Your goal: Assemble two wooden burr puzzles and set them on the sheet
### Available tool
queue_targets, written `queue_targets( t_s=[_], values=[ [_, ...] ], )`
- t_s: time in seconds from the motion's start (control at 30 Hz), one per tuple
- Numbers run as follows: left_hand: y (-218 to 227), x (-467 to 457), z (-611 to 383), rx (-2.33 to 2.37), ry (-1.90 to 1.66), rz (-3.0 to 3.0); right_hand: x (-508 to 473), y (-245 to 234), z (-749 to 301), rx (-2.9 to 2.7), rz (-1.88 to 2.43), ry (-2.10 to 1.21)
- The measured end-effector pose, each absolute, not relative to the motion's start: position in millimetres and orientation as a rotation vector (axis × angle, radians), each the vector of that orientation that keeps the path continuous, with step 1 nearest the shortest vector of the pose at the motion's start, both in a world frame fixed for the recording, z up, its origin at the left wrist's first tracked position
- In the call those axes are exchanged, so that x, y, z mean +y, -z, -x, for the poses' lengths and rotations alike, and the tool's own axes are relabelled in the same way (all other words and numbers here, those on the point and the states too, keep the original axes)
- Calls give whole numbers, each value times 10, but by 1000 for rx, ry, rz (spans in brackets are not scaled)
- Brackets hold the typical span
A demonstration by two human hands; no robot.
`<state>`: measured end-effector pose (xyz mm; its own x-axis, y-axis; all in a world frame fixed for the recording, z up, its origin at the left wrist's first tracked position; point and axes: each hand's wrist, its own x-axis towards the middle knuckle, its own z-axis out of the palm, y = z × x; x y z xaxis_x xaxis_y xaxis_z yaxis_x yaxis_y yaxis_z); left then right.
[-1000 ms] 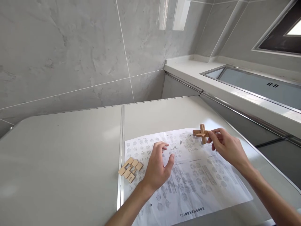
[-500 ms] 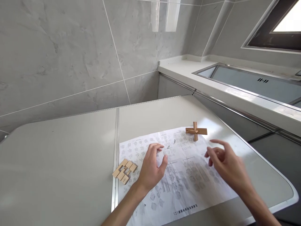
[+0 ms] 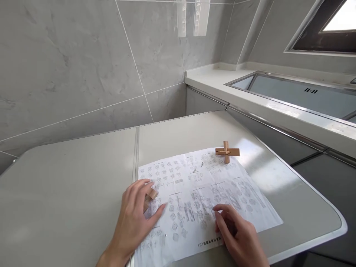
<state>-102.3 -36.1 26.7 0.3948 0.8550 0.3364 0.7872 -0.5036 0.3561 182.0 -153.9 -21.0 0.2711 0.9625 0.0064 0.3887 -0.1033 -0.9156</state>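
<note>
Quietly, in the head view, you work with both bare hands low in the frame over a printed sheet [image 3: 194, 196] laid flat on the pale bench [image 3: 83, 178]. Your left hand [image 3: 135, 211], left of centre, arches over a cluster of wooden blocks [image 3: 152, 193] near the sheet's left edge; thumb and fingers stand wide apart, seemingly so that the spread spans the pieces, though the palm hides most of them and you cannot tell how firmly they are touched. Your right hand [image 3: 240, 235], at the lower right of centre, rests by the sheet's near edge, its fingers curled and the gap to the thumb narrow; whether anything sits inside cannot be told. Beyond, right of centre, a wooden cross [image 3: 227, 152] of interlocked pieces lies at the sheet's far right corner, apart from both hands; its place at the margin leaves most of the printed drawings uncovered, perhaps for easy viewing.
</note>
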Motion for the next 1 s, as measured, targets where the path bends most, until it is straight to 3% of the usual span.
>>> queue_targets(
  t_s=[0.37,0.7,1.0],
  values=[
    [-176,-557,1356,1865,-577,-2254,-1508,151,-1817,-1393,1636,-750],
    [-350,-736,967,1237,-265,-2292,-1521,122,-1834,-1425,1605,-746],
    [-569,-481,690,943,-85,-2331,-1518,118,-1849,-1430,1589,-765]
  ],
)
